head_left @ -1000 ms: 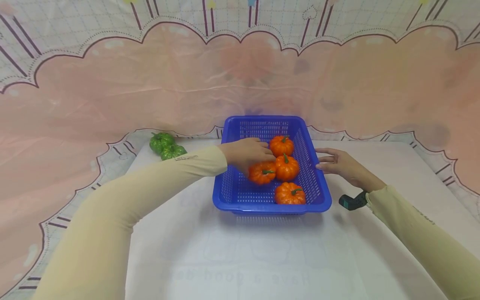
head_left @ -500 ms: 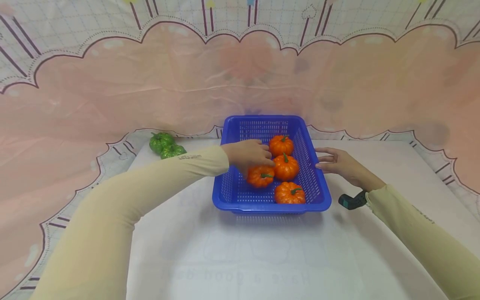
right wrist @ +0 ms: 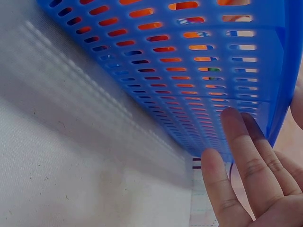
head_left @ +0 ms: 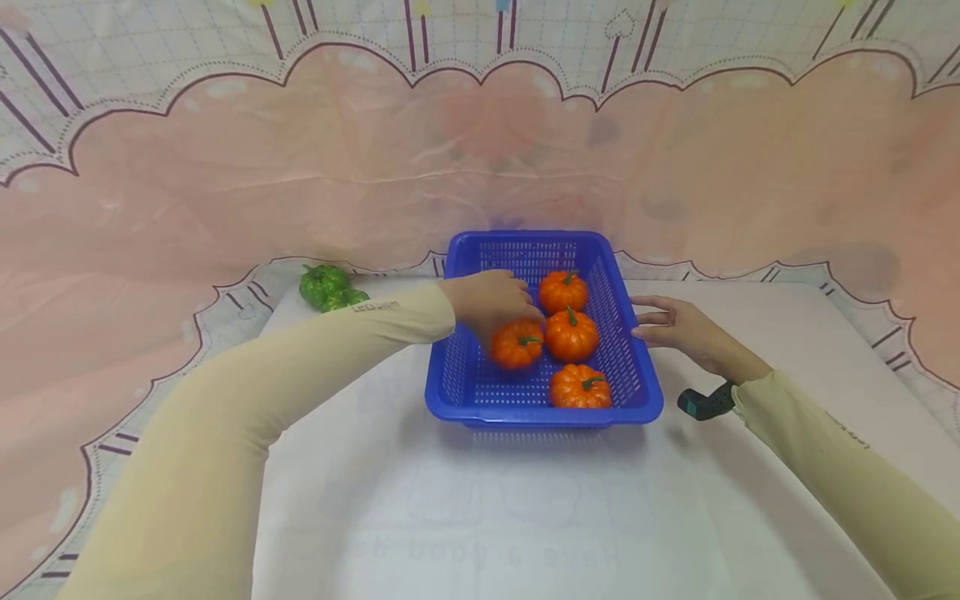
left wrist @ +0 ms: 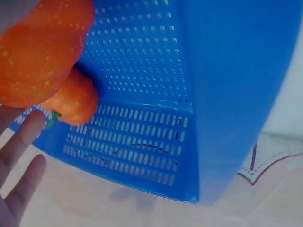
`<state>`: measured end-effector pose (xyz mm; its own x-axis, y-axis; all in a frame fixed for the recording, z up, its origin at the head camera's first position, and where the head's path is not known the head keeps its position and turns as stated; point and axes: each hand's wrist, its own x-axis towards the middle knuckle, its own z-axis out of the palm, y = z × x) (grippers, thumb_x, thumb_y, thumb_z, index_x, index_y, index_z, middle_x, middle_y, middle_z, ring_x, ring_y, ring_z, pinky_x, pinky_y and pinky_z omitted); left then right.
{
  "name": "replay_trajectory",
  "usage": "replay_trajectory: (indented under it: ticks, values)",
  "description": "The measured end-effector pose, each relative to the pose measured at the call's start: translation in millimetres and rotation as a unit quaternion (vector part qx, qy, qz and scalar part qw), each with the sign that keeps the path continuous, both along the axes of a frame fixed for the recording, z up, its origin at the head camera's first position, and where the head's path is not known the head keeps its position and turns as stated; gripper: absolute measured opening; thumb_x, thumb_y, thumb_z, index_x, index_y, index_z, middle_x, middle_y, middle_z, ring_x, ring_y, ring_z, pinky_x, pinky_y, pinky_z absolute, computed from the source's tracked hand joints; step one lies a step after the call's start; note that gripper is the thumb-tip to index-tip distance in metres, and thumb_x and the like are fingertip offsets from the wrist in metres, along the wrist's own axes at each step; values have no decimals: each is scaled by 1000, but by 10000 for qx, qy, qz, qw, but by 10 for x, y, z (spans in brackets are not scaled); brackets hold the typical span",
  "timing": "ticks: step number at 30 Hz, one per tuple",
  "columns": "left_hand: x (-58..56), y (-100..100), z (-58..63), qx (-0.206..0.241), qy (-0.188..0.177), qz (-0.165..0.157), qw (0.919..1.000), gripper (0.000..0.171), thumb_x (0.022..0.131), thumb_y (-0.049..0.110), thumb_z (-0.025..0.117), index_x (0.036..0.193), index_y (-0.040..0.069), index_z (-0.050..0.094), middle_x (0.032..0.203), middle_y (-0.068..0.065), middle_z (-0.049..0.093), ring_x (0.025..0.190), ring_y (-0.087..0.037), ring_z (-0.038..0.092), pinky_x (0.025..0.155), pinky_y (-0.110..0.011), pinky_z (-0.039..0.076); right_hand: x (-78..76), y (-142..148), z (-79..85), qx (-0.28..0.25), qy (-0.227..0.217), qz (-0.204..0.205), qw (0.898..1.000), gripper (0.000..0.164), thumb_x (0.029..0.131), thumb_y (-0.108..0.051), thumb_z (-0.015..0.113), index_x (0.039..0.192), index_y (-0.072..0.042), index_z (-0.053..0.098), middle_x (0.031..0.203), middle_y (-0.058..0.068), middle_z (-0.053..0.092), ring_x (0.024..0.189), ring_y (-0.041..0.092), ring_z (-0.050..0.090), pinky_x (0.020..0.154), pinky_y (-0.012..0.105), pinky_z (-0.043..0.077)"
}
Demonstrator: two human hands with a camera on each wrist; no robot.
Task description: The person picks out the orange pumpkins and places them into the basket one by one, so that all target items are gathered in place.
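Note:
In the head view my left hand reaches into a blue plastic basket and holds a small orange pumpkin with a green stem. The left wrist view has this pumpkin large and close, with fingers spread below it. Another pumpkin lies beyond it. Three more orange pumpkins lie along the basket's right half. My right hand is at the basket's right side. Its fingers extend nearly straight along the perforated outer wall, with the thumb beside the rim.
Two green pumpkins lie at the back left of the white table, partly behind the left sleeve. A patterned pink cloth hangs behind. A dark wrist device sits under the right wrist.
My left hand and the pumpkin it holds have shifted slightly left and away from the neighbouring pumpkins. The right hand and the basket have stayed in place.

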<state>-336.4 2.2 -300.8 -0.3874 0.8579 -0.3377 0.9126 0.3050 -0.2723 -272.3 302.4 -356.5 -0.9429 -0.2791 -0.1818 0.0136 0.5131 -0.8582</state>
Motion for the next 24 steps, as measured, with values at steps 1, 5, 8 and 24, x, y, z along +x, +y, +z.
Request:
replay_trajectory:
  ticks: [1,5,8,24]
  values:
    - [-26,-10,13,73,-42,120,9999,82,65,41,82,138,25,47,131,0,59,122,-25,50,109,-44,36,1,1,1,5,19,10,10000,68,93,-22,57,148,-3,22,139,31,43,111,24,61,102,54,41]
    - [-127,-45,67,509,-360,650,9959,83,63,38,84,137,26,48,129,1,60,120,-23,52,108,-41,38,10,-4,4,-7,55,41,10000,69,93,-23,58,148,-1,21,138,32,43,106,15,63,101,53,42]
    - [-197,-52,81,796,-642,987,9899,82,63,34,85,136,27,49,130,2,59,119,-21,53,107,-40,40,10,-6,2,-29,9,5,10000,69,93,-24,59,148,-2,22,138,31,43,105,14,64,101,53,42]
    - [-416,91,-121,741,-487,1468,9852,78,62,29,86,132,26,51,127,0,61,117,-25,53,103,-43,43,17,-33,19,-33,-44,-38,10000,69,93,-22,58,148,-2,21,138,31,44,104,12,64,101,49,43]
